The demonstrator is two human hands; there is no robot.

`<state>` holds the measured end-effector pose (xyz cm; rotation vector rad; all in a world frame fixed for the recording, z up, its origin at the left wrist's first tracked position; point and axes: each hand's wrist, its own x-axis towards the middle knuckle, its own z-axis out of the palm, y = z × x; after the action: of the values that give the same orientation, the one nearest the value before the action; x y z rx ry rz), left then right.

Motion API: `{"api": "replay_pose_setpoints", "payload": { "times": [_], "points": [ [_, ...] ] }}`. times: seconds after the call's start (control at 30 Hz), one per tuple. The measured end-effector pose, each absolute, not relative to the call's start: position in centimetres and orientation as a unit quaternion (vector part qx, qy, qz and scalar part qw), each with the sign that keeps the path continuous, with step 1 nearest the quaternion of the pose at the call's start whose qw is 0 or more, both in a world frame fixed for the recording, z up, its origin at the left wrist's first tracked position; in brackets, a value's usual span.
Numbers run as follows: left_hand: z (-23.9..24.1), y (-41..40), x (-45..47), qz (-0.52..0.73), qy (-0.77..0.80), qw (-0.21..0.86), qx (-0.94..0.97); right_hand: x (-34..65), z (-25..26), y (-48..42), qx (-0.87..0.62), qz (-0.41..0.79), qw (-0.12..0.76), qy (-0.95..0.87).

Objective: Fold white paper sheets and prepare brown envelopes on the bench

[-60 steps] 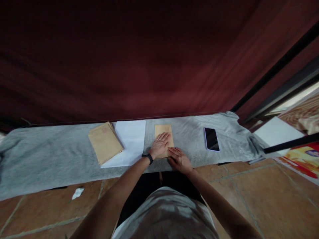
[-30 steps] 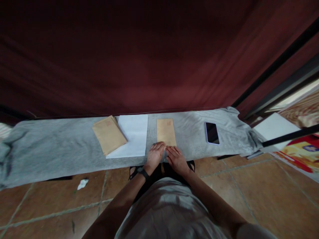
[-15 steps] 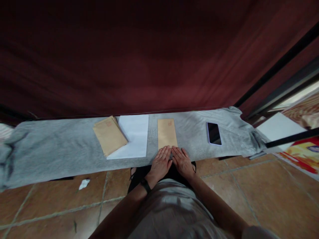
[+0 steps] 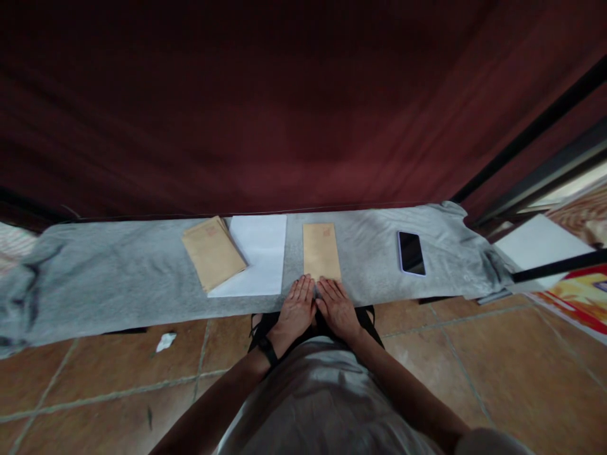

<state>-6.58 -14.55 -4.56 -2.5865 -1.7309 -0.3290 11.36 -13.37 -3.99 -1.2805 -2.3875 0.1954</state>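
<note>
A brown paper envelope (image 4: 321,249) with a small reddish print near its far right corner lies flat on the grey cloth, straight ahead of me. Over its near edge rest the fingertips of my left hand (image 4: 298,308), fingers stretched out and palm down. My right hand (image 4: 337,309) lies beside it in the same flat pose, its fingers on the envelope's near right part. The hands almost meet at the thumbs, and neither grips anything. To the left, a stack of brown envelopes (image 4: 214,254) partly covers white paper sheets (image 4: 263,256).
A phone (image 4: 411,253) with a pale purple edge lies right on the grey cloth (image 4: 128,272). Dark red fabric (image 4: 284,114) rises behind the narrow surface. A white board (image 4: 540,246) and a red-yellow package (image 4: 583,294) stand at right. Crumpled tissue (image 4: 165,341) lies on the tiled floor.
Both hands have slid slightly left along the envelope's near edge and remain flat. The whole view has shifted a little; the envelopes, paper and phone keep their places on the cloth.
</note>
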Motion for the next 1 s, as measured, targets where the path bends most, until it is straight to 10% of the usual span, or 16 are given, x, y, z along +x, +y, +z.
{"api": "replay_pose_setpoints", "payload": {
  "times": [1.0],
  "points": [
    [-3.7, 3.8, -1.9, -0.097, -0.631, -0.093, -0.764, 12.5, -4.1, -13.6, -0.504, 0.065, 0.216, -0.834]
  ]
}}
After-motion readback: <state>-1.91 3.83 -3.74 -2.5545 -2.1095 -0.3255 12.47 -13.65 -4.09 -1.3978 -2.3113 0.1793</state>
